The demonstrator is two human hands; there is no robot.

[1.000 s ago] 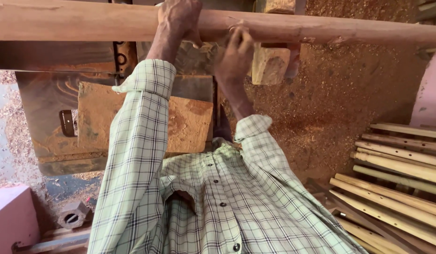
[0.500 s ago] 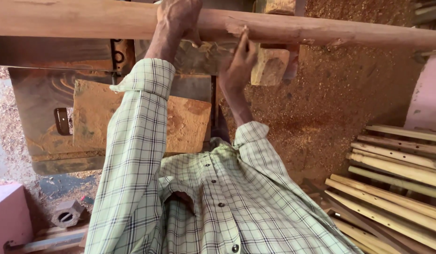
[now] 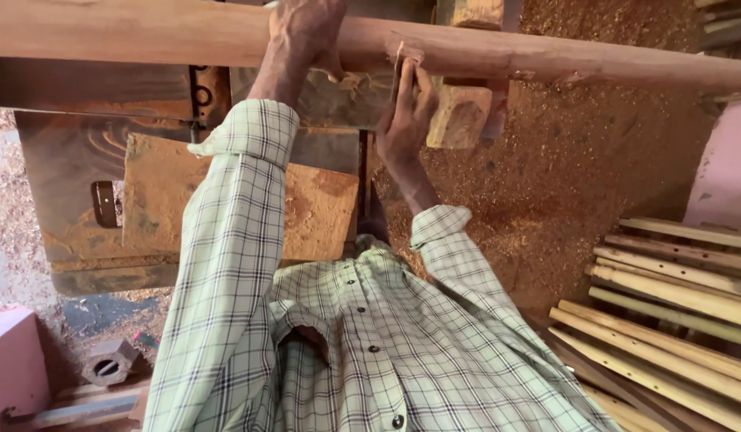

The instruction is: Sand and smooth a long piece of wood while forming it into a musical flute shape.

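A long reddish wooden log (image 3: 146, 32) runs across the top of the view. My left hand (image 3: 306, 32) is curled over it from above, the checked sleeve reaching up from below. My right hand (image 3: 406, 104) presses its fingers upright against the log's near side, just under a splintered spot (image 3: 404, 54). Below the hands lies a worn metal machine table (image 3: 58, 200) with a sawdust-coated wooden board (image 3: 314, 208) on it. A thin dark upright blade (image 3: 362, 180) stands between my arms.
A pale wooden block (image 3: 460, 116) sits beside my right hand. Sawdust (image 3: 562, 184) covers the ground on the right. Several light wooden slats (image 3: 674, 320) are stacked at lower right. Pink painted parts (image 3: 14, 368) stand at lower left, near a hexagonal metal nut (image 3: 106, 368).
My right hand has slid down from the top of the log, its fingers now straightened against the near side. The left hand keeps its grip. The view has shifted slightly.
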